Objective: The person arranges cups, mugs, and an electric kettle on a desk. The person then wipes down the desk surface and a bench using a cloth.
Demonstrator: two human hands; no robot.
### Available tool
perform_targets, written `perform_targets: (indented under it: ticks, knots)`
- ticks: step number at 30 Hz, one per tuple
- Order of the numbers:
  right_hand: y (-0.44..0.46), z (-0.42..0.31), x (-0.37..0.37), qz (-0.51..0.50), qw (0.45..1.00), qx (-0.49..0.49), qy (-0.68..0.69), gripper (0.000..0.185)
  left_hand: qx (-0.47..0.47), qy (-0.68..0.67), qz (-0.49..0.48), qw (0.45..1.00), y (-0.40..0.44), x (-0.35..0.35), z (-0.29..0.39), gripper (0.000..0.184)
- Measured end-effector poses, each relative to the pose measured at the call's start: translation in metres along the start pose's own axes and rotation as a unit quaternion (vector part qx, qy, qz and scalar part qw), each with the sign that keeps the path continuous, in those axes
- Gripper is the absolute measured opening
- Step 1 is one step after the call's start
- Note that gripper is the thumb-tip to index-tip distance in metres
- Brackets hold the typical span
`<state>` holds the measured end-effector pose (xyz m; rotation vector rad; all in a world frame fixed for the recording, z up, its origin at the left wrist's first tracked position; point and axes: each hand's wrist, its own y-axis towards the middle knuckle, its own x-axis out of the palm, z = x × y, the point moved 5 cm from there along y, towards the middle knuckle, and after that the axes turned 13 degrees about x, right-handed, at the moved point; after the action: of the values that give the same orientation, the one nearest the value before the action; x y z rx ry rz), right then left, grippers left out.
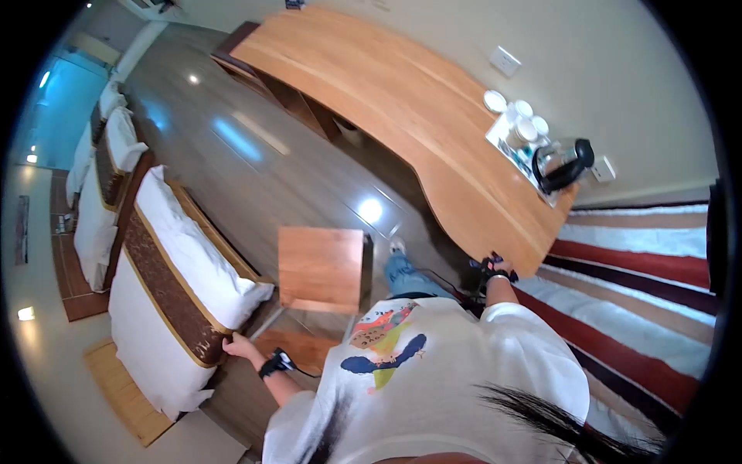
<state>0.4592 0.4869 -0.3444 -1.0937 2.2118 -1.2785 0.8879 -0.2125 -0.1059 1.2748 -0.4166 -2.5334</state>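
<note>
On the left, my left hand (236, 346) reaches to the bed's end, its fingers closed on the edge of a brown patterned bed runner (166, 286) with gold borders. The runner lies across white bedding (193, 255). A black strap with a small device and a cable is round my left wrist. My right hand (504, 268) is at the near rounded end of the wooden desk (456, 166). Dark purplish-black material (488, 265) covers much of it, hiding the fingers, so their grip cannot be made out.
A wooden chair (320, 267) stands between the bed and me. The desk carries a kettle (563, 165) and white cups (522, 133) on a tray. A striped cloth (626, 309) spreads at right. Another bed (97, 224) lies farther left, beyond a dark headboard, above the wooden floor (255, 147).
</note>
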Motion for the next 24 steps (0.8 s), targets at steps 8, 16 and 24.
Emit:
perform_targets:
  ticks: [8, 16, 24]
  knots:
    - [0.009, 0.014, -0.006, 0.077, 0.982, 0.121, 0.126, 0.038, 0.273, -0.098, -0.509, 0.810, -0.119, 0.087, 0.233, 0.026]
    - [-0.001, 0.002, -0.014, 0.108, 0.985, 0.125, 0.056, 0.036, 0.112, -0.040, -0.447, 0.886, -0.099, 0.092, 0.050, 0.024]
    - [0.008, 0.003, 0.017, 0.099, 0.989, 0.102, -0.045, 0.034, 0.034, -0.205, -0.343, 0.916, -0.072, 0.053, 0.057, 0.021]
